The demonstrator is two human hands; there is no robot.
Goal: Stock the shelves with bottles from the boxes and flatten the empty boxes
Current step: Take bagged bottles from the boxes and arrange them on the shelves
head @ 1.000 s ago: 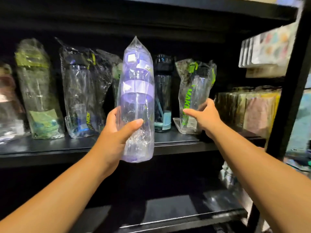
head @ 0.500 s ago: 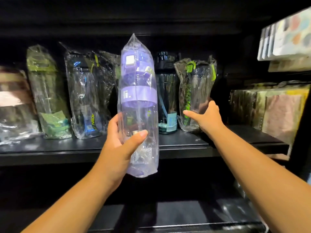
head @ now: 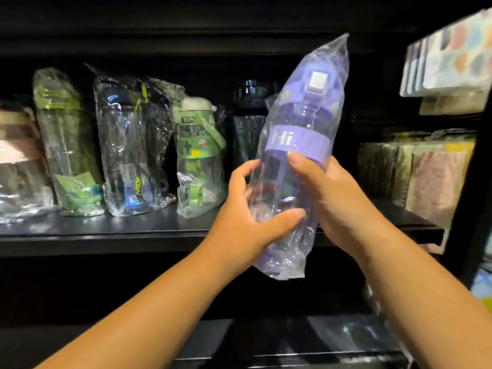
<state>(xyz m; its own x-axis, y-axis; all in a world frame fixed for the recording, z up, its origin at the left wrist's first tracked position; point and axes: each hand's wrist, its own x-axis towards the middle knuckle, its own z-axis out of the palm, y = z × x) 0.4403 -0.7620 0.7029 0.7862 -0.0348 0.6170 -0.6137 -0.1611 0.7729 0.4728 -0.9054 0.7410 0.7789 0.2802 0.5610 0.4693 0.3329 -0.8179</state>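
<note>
Right hand (head: pixel 343 206) now grips tilted bottle (head: pixel 298 143).

6 bagged btls (head: pixel 133 155) (5 shelved + purple btl (head: pixel 298 145)), 2 hands (head: pixel 247 222) (head: pixel 343 206).

My right hand (head: pixel 343 198) has come off the green-lettered bottle on the shelf (head: pixel 133 230) and now grips the purple bottle (head: pixel 298 139) beside my left hand (head: pixel 247 222) — the bottle, upright before, now tilts top-right and hides that shelf bottle.
</note>
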